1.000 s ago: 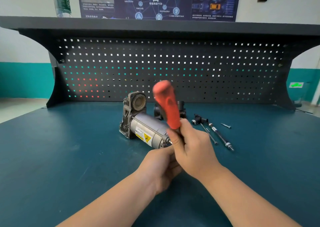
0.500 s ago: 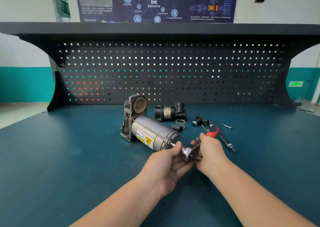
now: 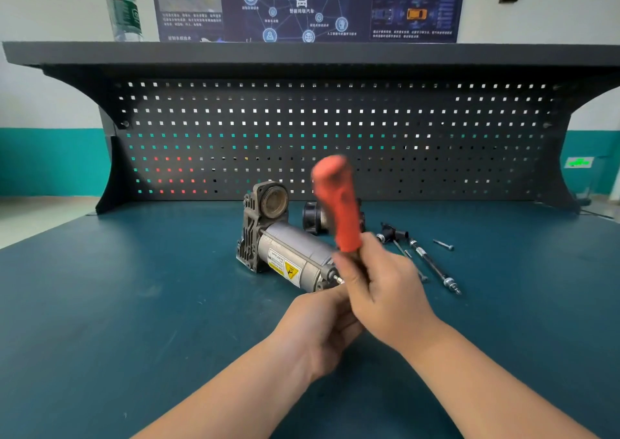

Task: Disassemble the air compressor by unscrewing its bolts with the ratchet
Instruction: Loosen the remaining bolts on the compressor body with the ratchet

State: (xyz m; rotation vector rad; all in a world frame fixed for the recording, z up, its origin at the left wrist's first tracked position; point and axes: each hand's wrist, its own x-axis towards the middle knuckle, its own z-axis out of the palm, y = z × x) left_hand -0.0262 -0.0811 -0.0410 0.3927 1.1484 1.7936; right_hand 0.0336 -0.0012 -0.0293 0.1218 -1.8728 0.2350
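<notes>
While the air compressor lies on its side near the middle of the dark teal surface, its finned housing end points toward the pegboard and its cylindrical motor end points toward the person. Just in front of that near end, the right hand has its grip curled round the lower part of the ratchet, whose red handle stands nearly upright and blurred above the fist. The left hand sits directly under and beside the right, fingers curled at the ratchet's head, which is hidden between the two hands; what exactly it pinches cannot be told. A small bolt tip shows at the compressor's near end, just beside the hands. Behind the handle lies a dark detached part. To the right, near the hands, long bolts and a short screw lie apart from each other on the surface. Wide bare surface spreads to the left and toward the near edge. A bottle stands on the shelf above.
</notes>
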